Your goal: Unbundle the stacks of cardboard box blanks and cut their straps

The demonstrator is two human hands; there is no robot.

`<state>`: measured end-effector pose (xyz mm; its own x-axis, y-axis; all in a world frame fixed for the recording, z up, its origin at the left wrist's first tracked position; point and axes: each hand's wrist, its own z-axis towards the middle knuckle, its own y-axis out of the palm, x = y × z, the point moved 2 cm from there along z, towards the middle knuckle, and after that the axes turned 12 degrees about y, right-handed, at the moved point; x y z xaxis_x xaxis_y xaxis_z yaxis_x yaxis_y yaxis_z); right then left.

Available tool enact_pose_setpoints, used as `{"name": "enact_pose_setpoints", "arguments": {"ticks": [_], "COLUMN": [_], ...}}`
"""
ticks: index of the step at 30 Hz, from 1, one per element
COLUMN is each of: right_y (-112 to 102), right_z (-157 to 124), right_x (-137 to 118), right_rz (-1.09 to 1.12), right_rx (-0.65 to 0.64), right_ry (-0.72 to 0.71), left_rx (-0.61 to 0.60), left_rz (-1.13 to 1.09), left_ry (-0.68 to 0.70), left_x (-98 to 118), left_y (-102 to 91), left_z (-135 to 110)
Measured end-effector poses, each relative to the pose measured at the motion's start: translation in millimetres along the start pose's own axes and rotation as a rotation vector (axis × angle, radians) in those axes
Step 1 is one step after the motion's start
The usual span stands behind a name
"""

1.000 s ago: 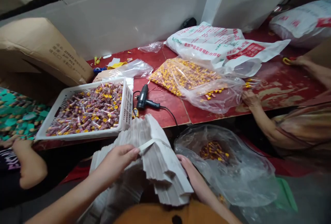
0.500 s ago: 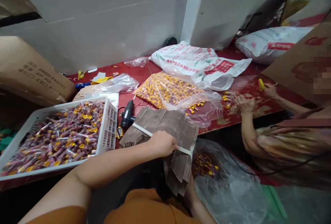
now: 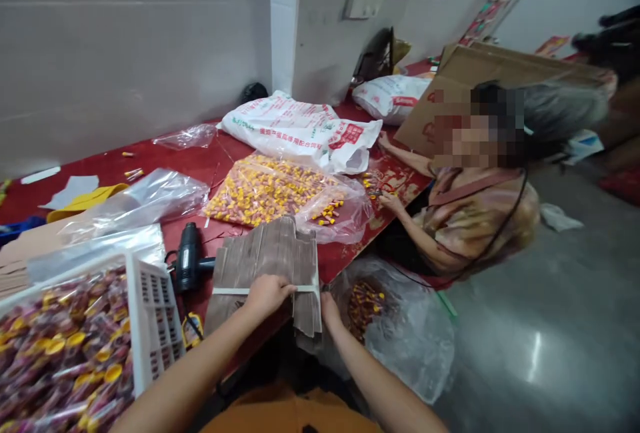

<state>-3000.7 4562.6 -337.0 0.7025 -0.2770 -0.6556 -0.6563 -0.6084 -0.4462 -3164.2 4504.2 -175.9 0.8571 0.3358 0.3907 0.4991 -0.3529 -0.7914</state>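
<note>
A strapped bundle of flat brown cardboard pieces (image 3: 273, 261) lies on the front edge of the red table (image 3: 150, 166). My left hand (image 3: 267, 293) rests on top of it, fingers closed on the white strap (image 3: 227, 291) that runs across the bundle. My right hand (image 3: 329, 307) is at the bundle's lower right corner, fingers pressed against its edge. A black heat gun (image 3: 187, 261) lies just left of the bundle.
A white basket (image 3: 150, 316) of wrapped tubes stands at the left. A clear bag of yellow-capped pieces (image 3: 270, 189) and white printed sacks (image 3: 300, 129) lie behind. Another clear bag (image 3: 400, 326) hangs below the table. A person sits at the right, hands (image 3: 390, 201) on the table.
The bundle has come down from my lap onto the table edge and lies flatter. My left hand stays on the strap; my view has turned right.
</note>
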Motion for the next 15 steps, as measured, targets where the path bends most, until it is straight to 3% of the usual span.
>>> {"name": "enact_pose_setpoints", "arguments": {"ticks": [3, 6, 10, 12, 15], "right_y": [-30, -102, -192, -213, -217], "right_z": [0, 14, 63, 94, 136], "right_x": [-19, -39, -74, -95, -122], "right_rz": [-0.09, -0.208, -0.379, -0.451, -0.543], "right_rx": [0.129, 0.354, 0.576, 0.614, 0.565], "right_ry": [-0.057, -0.14, -0.171, -0.191, -0.214], "left_rx": [-0.039, -0.042, -0.05, -0.055, -0.039], "left_rz": [0.027, 0.06, 0.062, 0.02, -0.016], "left_ry": [0.046, 0.087, 0.135, 0.142, 0.141], "left_x": [-11, -16, -21, -25, -30], "left_y": [12.6, 22.2, 29.8, 34.0, 39.4], "left_z": [-2, -5, -11, -14, -18]}}
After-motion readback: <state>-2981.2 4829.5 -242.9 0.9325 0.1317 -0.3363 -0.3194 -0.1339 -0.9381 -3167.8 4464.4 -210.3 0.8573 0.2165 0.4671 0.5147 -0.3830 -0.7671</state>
